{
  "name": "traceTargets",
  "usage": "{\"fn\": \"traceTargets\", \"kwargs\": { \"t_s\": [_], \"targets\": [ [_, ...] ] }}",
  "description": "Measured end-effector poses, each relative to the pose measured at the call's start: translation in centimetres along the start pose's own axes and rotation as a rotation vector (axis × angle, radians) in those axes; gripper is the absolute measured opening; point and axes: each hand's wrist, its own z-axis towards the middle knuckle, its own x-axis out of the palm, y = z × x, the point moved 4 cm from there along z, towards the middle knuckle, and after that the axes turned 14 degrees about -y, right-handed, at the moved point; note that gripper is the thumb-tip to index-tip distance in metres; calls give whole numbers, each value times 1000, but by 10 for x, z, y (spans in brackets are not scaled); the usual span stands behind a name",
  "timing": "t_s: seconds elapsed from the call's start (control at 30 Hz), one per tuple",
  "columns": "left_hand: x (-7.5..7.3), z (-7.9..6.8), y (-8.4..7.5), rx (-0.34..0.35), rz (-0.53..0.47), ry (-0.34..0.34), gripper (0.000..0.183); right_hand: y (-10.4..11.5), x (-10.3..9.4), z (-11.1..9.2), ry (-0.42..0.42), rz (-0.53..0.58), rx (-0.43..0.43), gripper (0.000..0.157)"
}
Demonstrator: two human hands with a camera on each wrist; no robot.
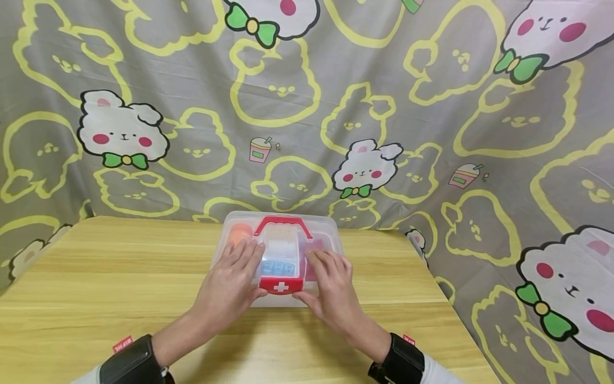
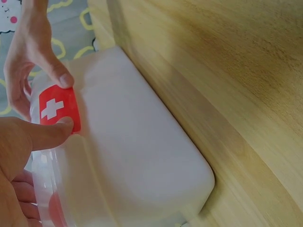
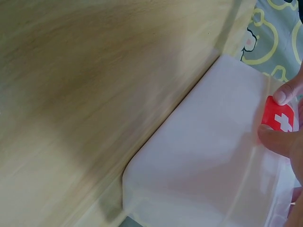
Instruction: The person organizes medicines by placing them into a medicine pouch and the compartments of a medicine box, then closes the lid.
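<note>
A clear plastic first-aid box (image 1: 235, 216) sits on the table, its lid down. A red latch (image 1: 281, 287) with a white cross is at its front, and a red handle (image 1: 284, 219) lies on top. My left hand (image 1: 232, 277) rests fingers on the lid's left part, its thumb pressing the latch's left end. On the other side, my right hand (image 1: 334, 281) lays its fingers on the lid, thumb at the latch's right end. Both thumbs touch the red latch (image 2: 53, 108) in the left wrist view. Through the lid show light-blue compartments (image 1: 278, 268), something orange (image 1: 240, 233) and something pink.
The wooden table (image 1: 120, 256) extends to both sides of the box. Behind it and along the right hangs a grey curtain (image 1: 288, 138) with yellow outlines and white rabbit prints. Each wrist wears a black band (image 1: 131, 362).
</note>
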Motion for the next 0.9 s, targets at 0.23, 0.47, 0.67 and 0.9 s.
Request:
{"fn": "traceTargets", "kwargs": {
  "t_s": [0.23, 0.47, 0.67, 0.9],
  "targets": [
    [1, 0, 1, 2, 4, -5, 96, 0, 2, 1, -25, -19, -36, 92],
    [1, 1, 2, 25, 15, -21, 95, 0, 2, 1, -33, -15, -25, 91],
    [2, 1, 2, 46, 28, -38, 95, 0, 1, 2, -42, -19, -25, 92],
    [3, 2, 3, 42, 30, -34, 96, -1, 3, 2, -43, -14, -26, 91]
  ]
}}
